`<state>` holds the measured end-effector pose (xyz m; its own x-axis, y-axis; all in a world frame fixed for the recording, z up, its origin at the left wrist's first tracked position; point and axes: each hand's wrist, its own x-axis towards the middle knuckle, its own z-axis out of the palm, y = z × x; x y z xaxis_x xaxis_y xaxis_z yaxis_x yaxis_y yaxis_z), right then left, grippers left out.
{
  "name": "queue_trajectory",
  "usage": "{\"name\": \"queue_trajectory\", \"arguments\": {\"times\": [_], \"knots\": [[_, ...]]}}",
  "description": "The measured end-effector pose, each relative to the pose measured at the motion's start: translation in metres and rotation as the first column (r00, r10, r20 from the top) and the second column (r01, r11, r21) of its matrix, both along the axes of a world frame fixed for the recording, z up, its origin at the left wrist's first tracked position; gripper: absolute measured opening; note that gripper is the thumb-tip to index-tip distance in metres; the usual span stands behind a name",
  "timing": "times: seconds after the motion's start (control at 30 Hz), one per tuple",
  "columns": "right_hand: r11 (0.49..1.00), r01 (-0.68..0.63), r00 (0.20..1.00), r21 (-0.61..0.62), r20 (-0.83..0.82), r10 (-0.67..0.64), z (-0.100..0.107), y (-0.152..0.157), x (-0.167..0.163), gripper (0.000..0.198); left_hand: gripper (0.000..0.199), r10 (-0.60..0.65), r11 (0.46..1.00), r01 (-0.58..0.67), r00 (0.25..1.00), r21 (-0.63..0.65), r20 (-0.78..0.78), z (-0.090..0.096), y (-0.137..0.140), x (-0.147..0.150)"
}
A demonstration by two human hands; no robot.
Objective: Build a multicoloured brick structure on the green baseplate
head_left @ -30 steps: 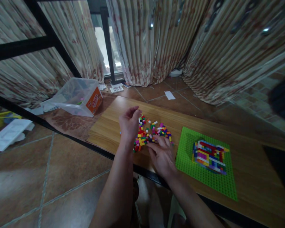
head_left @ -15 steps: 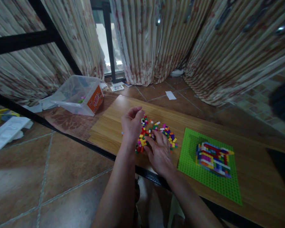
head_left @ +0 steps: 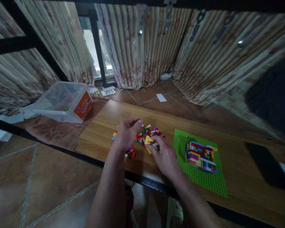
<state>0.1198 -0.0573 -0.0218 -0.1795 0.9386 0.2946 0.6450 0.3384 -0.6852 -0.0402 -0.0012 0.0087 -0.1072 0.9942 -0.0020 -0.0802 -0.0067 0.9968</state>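
Note:
My right hand [head_left: 165, 153] pinches a yellow toy brick [head_left: 148, 140] between thumb and fingers, just over the pile. My left hand [head_left: 126, 134] hovers at the pile's left side with its fingers curled together; whatever they may hold is hidden. Loose coloured bricks [head_left: 139, 138] lie scattered on the wooden tabletop around and beneath both hands, with a small cluster [head_left: 130, 152] nearer the front edge. Right of my right hand, a green studded baseplate [head_left: 201, 182] carries a low multicoloured brick structure [head_left: 201, 157].
Beyond the table's left end stands a clear plastic bin [head_left: 54, 110] with an orange label. A dark flat object [head_left: 263, 161] lies on the tabletop [head_left: 237, 177] at right. A black metal bar [head_left: 154, 186] runs along the front edge. Striped curtains [head_left: 133, 47] hang behind.
My right hand has come up from among the bricks with the yellow brick in its fingers. My left hand stays over the pile's left side. The camera view has shifted to the right.

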Motion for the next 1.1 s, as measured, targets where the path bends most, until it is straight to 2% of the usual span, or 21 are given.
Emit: {"name": "queue_trajectory", "arguments": {"times": [0.03, 0.1, 0.2, 0.33, 0.5, 0.77, 0.9, 1.0, 1.03, 1.1], "knots": [[0.999, 0.018, 0.998, -0.046, -0.062, -0.021, 0.003, -0.001, 0.004, 0.018, 0.019, -0.119, 0.993, 0.119, 0.992, -0.011, -0.052, 0.001, -0.002, 0.002], [0.991, 0.038, 0.976, -0.127, -0.208, -0.064, 0.007, -0.003, 0.011, 0.018, 0.019, -0.330, 0.944, 0.327, 0.936, -0.045, -0.120, 0.004, -0.008, 0.009], [0.980, 0.015, 0.893, -0.201, -0.439, -0.103, 0.008, -0.003, 0.018, 0.018, 0.015, -0.472, 0.881, 0.468, 0.869, -0.066, -0.146, 0.008, -0.013, 0.020], [0.964, 0.001, 0.744, -0.267, -0.644, -0.180, 0.008, -0.001, 0.024, 0.023, 0.013, -0.485, 0.874, 0.484, 0.864, -0.044, -0.133, 0.010, -0.015, 0.034], [0.906, -0.026, 0.584, -0.422, -0.742, -0.329, 0.015, 0.000, 0.032, 0.025, 0.014, -0.529, 0.848, 0.528, 0.847, -0.034, -0.053, 0.009, -0.014, 0.046], [0.835, -0.222, 0.395, -0.503, -0.830, -0.395, 0.027, -0.005, 0.047, 0.027, 0.023, -0.563, 0.826, 0.564, 0.821, -0.025, -0.089, 0.012, -0.016, 0.052], [0.809, -0.286, 0.356, -0.514, -0.841, -0.408, 0.026, -0.005, 0.052, 0.026, 0.027, -0.553, 0.832, 0.553, 0.824, -0.040, -0.126, 0.010, -0.014, 0.049], [0.804, -0.285, 0.331, -0.521, -0.841, -0.428, 0.025, -0.006, 0.055, 0.026, 0.021, -0.508, 0.859, 0.506, 0.820, -0.080, -0.265, 0.001, -0.007, 0.040], [0.804, -0.284, 0.321, -0.522, -0.842, -0.434, 0.025, -0.006, 0.055, 0.026, 0.018, -0.484, 0.870, 0.483, 0.798, -0.100, -0.360, -0.003, -0.004, 0.036], [0.804, -0.283, 0.307, -0.523, -0.843, -0.441, 0.025, -0.007, 0.057, 0.028, 0.015, -0.424, 0.892, 0.433, 0.695, -0.132, -0.580, -0.008, 0.000, 0.027]]}}
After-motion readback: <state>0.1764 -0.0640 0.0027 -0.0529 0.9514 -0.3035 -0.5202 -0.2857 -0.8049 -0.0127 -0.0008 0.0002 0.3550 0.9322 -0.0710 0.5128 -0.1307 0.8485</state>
